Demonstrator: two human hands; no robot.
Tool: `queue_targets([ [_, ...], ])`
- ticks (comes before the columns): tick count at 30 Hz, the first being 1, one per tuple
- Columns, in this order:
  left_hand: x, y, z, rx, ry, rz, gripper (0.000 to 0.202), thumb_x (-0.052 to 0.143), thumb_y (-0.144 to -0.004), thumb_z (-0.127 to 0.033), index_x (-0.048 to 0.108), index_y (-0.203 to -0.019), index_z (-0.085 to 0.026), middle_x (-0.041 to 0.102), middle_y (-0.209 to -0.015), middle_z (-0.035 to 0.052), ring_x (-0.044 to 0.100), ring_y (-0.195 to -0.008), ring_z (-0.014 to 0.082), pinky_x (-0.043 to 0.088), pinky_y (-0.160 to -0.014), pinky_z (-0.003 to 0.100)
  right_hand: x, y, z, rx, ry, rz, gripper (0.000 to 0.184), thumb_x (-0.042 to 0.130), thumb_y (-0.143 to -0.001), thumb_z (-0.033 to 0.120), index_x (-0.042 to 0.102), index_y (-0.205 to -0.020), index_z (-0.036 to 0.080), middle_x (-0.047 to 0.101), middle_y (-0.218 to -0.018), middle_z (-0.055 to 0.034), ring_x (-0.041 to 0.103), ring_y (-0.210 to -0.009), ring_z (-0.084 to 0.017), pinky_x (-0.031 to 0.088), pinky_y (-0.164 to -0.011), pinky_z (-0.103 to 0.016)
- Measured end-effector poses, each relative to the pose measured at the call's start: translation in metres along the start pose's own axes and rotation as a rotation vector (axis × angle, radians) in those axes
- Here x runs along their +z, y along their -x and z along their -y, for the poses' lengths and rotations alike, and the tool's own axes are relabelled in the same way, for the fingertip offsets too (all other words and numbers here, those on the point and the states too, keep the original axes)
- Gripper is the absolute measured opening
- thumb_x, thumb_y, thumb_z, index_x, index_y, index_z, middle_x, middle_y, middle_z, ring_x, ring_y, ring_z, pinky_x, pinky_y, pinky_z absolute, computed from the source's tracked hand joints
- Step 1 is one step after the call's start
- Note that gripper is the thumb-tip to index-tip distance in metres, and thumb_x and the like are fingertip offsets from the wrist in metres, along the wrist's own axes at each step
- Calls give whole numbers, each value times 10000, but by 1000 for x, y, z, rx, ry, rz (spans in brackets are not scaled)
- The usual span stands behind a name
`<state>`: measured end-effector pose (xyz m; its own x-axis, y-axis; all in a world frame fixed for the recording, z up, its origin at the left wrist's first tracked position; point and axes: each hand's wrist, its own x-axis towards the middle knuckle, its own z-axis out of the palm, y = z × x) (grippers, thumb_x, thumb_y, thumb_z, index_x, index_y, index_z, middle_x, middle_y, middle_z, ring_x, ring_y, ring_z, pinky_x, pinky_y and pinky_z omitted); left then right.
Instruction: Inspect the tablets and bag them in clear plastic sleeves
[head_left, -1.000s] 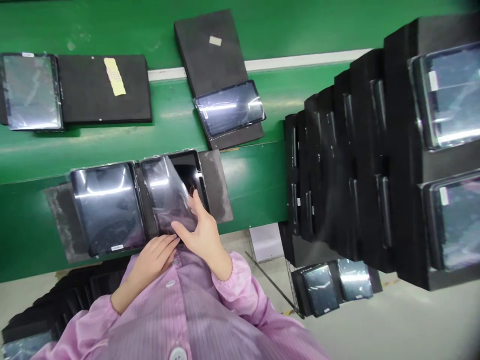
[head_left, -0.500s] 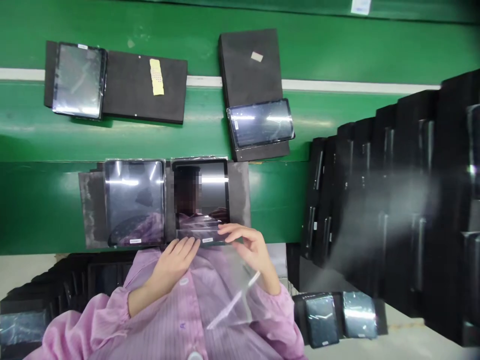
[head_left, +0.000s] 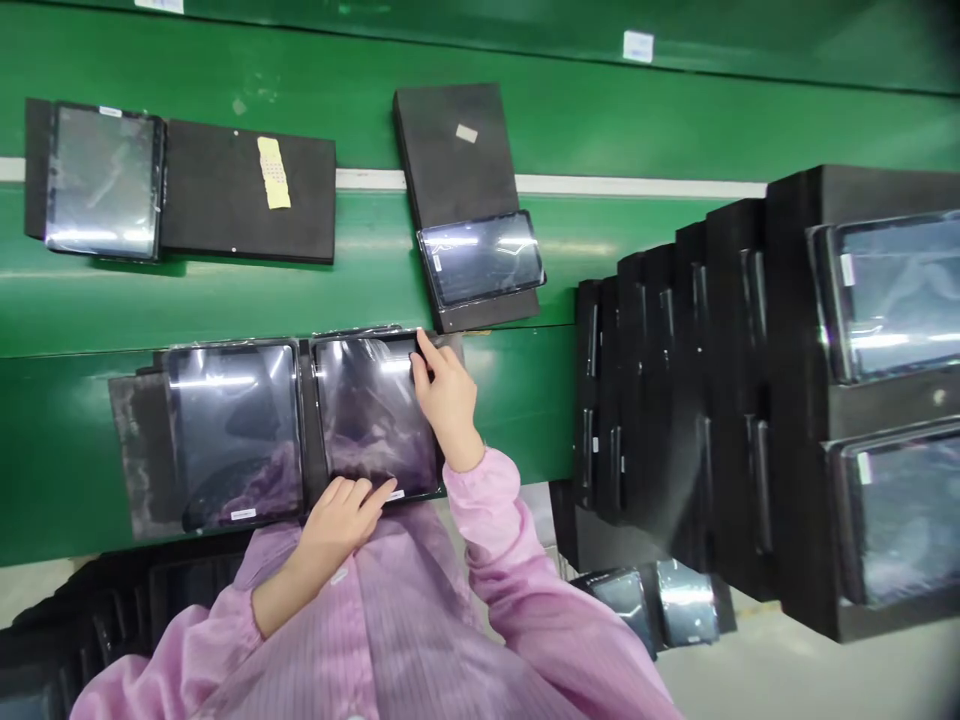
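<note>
A dark tablet lies flat in front of me, a glossy clear film spread over its screen. At its upper right corner is my right hand, index finger and thumb closed at the film's edge. My left hand rests at the tablet's lower edge, fingers stretched out flat beside a small white label. Just left of it lies a second tablet, with a film-like shine and a white label at its bottom edge. Dark pads show beneath the tablets.
On the green bench, a tablet and a black block with a yellow note lie at the far left. Another tablet rests on a black block. Black racks holding tablets stand at the right.
My right hand has moved from the tablet's lower edge up to its top right corner. The film that hung over my chest now covers the screen. The view has shifted right.
</note>
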<state>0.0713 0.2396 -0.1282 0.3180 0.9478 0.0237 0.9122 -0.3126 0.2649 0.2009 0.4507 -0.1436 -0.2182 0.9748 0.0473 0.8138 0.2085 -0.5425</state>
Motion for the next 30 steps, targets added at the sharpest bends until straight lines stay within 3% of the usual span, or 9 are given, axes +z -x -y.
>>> queue_targets([
  [5, 1, 1, 5, 18, 25, 29, 331, 524, -956, -173, 613, -1275, -190, 560, -822, 24, 469, -726, 194, 363, -729, 334, 1, 28, 2, 0, 95, -70, 326, 503, -1011, 321, 713, -1218, 183, 638, -811, -61, 583, -691, -161, 397, -593, -261],
  [10, 1, -4, 6, 42, 23, 28, 312, 522, -967, -190, 607, -1266, -180, 547, -806, 18, 477, -713, 184, 380, -731, 335, -10, 45, 5, -39, -177, -44, 272, 527, -995, 324, 757, -925, 194, 675, -855, -73, 634, -799, -182, 501, -739, -296],
  [12, 0, -3, 5, 46, 2, 17, 324, 513, -964, -157, 600, -1275, -184, 561, -817, 15, 495, -714, 174, 398, -755, 332, -21, 52, 8, -135, -364, 89, 291, 530, -988, 378, 733, -1097, 201, 701, -1037, -92, 658, -958, -210, 526, -864, -348],
  [15, -3, 3, 1, 18, -31, 7, 400, 476, -945, -69, 577, -1310, -198, 622, -922, 29, 559, -788, 166, 426, -807, 318, -38, 67, 11, -324, -539, 371, 620, 629, -909, 494, 522, -1444, 199, 570, -1412, -120, 556, -1284, -281, 469, -1062, -455],
  [17, -6, 11, -2, -4, -42, 20, 414, 460, -931, -48, 584, -1299, -190, 654, -1003, 41, 592, -849, 167, 445, -814, 305, -46, 79, 11, -339, -550, 423, 718, 685, -883, 433, 427, -1516, 213, 567, -1425, -119, 551, -1303, -280, 469, -1077, -466],
  [19, -9, 20, -5, -15, -54, 49, 414, 466, -913, -45, 597, -1280, -183, 678, -1068, 44, 611, -900, 168, 462, -814, 296, -51, 89, 6, -253, -567, 353, 512, 637, -928, 270, 541, -1431, 256, 698, -1233, -84, 656, -1146, -237, 532, -992, -426],
  [23, -16, 36, -12, -72, -54, 196, 530, 536, -845, -29, 562, -1342, -209, 666, -1270, 36, 615, -1045, 184, 481, -876, 312, -57, 101, -16, -47, -841, 305, 163, 640, -909, 198, 772, -853, 275, 755, -829, -35, 720, -823, -209, 591, -822, -386],
  [27, -22, 41, -19, -105, -28, 282, 613, 578, -831, -55, 495, -1423, -188, 601, -1405, 62, 590, -1148, 222, 473, -935, 353, -57, 110, -40, 170, -1045, 241, 248, 745, -819, 352, 684, -599, 254, 670, -630, -30, 677, -694, -224, 573, -869, -484],
  [30, -26, 41, -19, -86, -4, 238, 498, 558, -867, -82, 559, -1358, -166, 584, -1430, 75, 590, -1145, 227, 468, -924, 351, -49, 113, -47, 331, -1011, 122, 219, 750, -793, 412, 675, -694, 231, 697, -767, -60, 688, -813, -239, 565, -887, -490],
])
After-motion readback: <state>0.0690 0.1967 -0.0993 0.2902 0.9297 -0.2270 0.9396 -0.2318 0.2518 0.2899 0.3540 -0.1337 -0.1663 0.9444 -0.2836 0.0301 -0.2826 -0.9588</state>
